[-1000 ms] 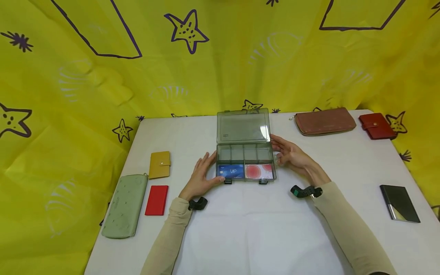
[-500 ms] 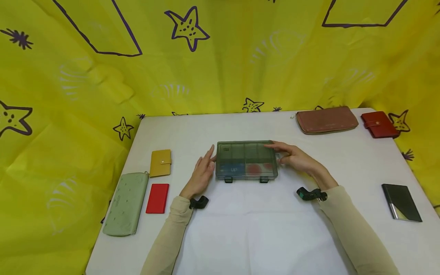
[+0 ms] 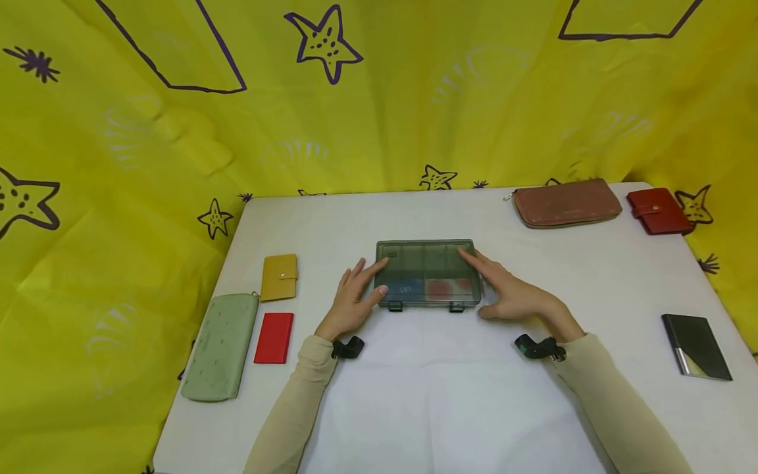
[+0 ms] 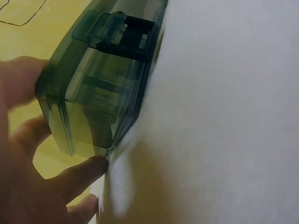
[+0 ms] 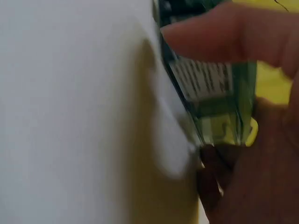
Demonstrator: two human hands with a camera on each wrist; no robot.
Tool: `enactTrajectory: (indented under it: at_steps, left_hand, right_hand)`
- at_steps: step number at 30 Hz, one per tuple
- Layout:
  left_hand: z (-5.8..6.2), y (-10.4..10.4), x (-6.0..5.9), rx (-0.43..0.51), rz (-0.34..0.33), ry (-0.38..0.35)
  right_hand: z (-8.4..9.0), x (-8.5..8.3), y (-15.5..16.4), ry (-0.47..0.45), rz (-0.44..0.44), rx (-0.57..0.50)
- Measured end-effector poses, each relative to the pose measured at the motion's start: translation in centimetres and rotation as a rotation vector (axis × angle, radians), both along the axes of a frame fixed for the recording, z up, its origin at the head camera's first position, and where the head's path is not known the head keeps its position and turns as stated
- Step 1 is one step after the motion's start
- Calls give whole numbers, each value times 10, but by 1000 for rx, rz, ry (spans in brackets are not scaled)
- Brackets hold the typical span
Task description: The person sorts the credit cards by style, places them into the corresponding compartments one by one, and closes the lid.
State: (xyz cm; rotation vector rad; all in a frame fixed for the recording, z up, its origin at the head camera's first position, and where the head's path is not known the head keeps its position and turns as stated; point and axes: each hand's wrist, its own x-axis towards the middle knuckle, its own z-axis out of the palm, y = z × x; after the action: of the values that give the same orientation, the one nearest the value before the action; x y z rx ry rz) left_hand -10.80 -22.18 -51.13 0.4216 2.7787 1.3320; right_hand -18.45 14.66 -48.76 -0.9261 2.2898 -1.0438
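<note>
A translucent grey-green plastic compartment box (image 3: 424,263) lies on the white table with its lid down. Through the lid show a blue card (image 3: 405,289) marked VIP and a pink-and-white patterned card (image 3: 448,288) in the front compartments. My left hand (image 3: 349,301) is at the box's left end, thumb and a fingertip resting on the lid edge, other fingers along the side. At the right end, my right hand (image 3: 514,289) lays a straight finger on the lid, its thumb near the front corner. In the left wrist view a dark latch (image 4: 128,37) hangs on the box's front.
On the left are a yellow snap wallet (image 3: 278,277), a red card holder (image 3: 274,338) and a green zip wallet (image 3: 220,347). A brown zip wallet (image 3: 566,203), a red snap wallet (image 3: 660,210) and a black card case (image 3: 696,346) lie on the right.
The raised lid has swung down over the compartments. My left thumb and finger have come onto the lid's left edge, and my right hand has shifted slightly, its thumb lower.
</note>
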Motion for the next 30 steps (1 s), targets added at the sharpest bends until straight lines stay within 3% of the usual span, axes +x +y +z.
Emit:
enactTrajectory:
  at_steps: [7,16,30]
  left_hand:
    - [5,-1,0,-26,-12,-41]
    - [1,4,7,-127,28,29]
    - [0,10,5,-125,53,56]
  right_hand:
    - [3,8,-15,268,-88,43]
    - [7,17,-33,400,-134,251]
    - [5,25,-24,356,-109,277]
